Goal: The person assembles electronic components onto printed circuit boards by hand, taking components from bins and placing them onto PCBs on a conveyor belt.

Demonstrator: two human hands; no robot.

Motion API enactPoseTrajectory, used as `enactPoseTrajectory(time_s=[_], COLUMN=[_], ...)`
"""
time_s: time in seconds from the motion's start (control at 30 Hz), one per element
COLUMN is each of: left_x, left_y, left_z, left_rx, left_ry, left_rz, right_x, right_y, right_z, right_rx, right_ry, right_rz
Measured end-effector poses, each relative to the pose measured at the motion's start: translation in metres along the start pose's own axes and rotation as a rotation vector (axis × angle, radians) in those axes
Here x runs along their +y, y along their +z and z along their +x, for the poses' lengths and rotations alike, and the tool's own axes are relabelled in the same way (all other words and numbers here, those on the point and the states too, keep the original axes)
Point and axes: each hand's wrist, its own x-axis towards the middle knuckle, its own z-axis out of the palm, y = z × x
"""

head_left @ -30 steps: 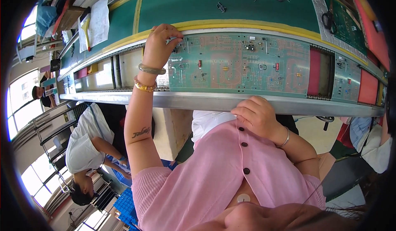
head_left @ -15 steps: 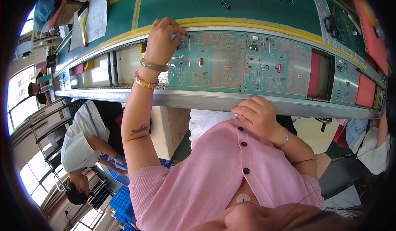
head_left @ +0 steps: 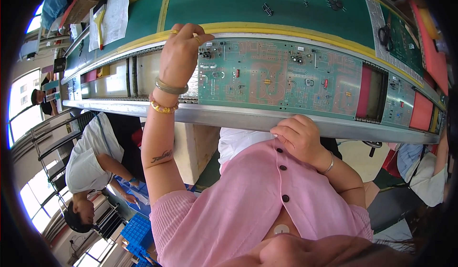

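Note:
Over the left end of a green circuit board (head_left: 248, 88), my left hand (head_left: 180, 55) is closed, its fingers curled and its thumb side toward the board's far left corner. Whatever it may hold is hidden. The board lies on a conveyor with metal rails and carries several small parts, among them a red component (head_left: 237, 73) and a yellow one (head_left: 267, 81). My right hand (head_left: 299, 136) is closed in front of my body, by the near metal rail (head_left: 229, 117). Its thumb and forefinger are pressed together, with perhaps a tiny pale thing at the tips.
Beyond the conveyor, a green work surface (head_left: 214, 5) holds small dark components (head_left: 267, 9), a yellow-handled brush (head_left: 99, 26) on paper, and black scissors (head_left: 383, 34). A second board (head_left: 398, 97) sits to the right on the line. Another person (head_left: 90, 164) is at the left.
My left hand has drawn slightly left from the board's far left corner, uncovering small parts there. The right hand is almost still. The person at left has shifted their arms.

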Motion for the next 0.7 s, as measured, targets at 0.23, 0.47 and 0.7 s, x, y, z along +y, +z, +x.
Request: enactPoseTrajectory(time_s=[0.23, 0.47, 0.7], left_x=[0.013, 0.053, 0.064], left_y=[0.015, 0.045, 0.112], left_z=[-0.013, 0.080, 0.155], left_rx=[-0.061, 0.163, 0.173], left_ry=[0.068, 0.118, 0.207], left_rz=[0.129, -0.311, -0.222], right_x=[0.001, 0.003, 0.002], right_y=[-0.002, -0.001, -0.027], right_z=[-0.002, -0.001, 0.001], right_rx=[-0.009, 0.024, -0.040], right_ry=[0.001, -0.023, -0.017], right_rz=[-0.014, -0.005, 0.176])
